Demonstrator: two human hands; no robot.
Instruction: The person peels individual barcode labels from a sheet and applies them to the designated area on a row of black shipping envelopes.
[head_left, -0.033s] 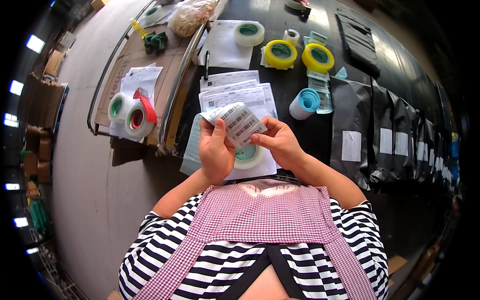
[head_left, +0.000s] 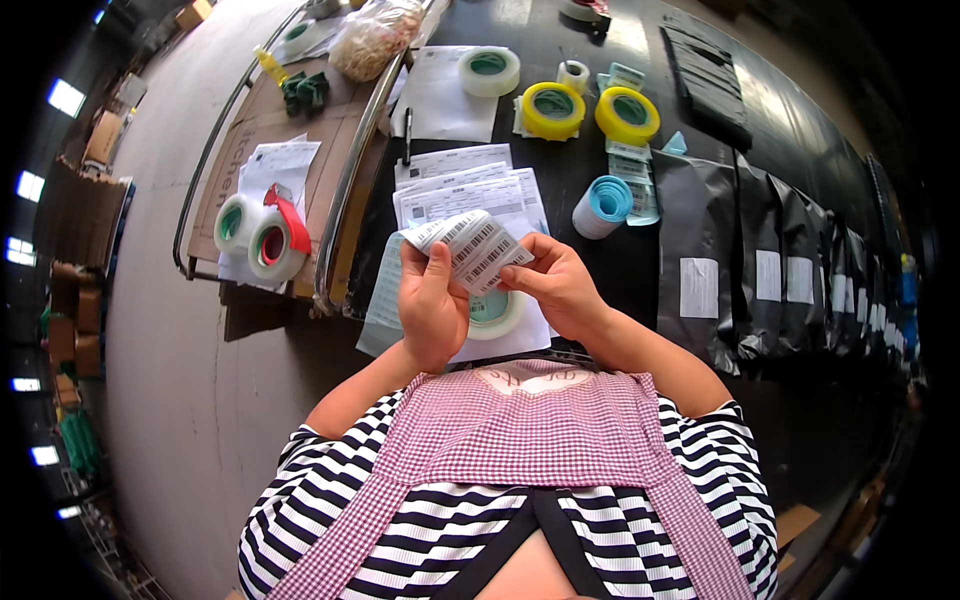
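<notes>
Two hands, left hand point(head_left: 432, 305), right hand point(head_left: 560, 285), label sheet point(head_left: 470, 245) pinched between

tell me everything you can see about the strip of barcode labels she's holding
The label strip is white, glossy-looking paper carrying rows of black barcode stickers. It curls over at the top and tilts up to the left. The left hand grips its left edge, the right hand pinches its right end. It is held above a tape roll on the dark table.

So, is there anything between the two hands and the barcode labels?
Nothing visible. The left hand and the right hand both grip the sheet of barcode labels directly, fingers on the paper. A clear tape roll lies below the hands on the table, not between them and the labels.
</notes>
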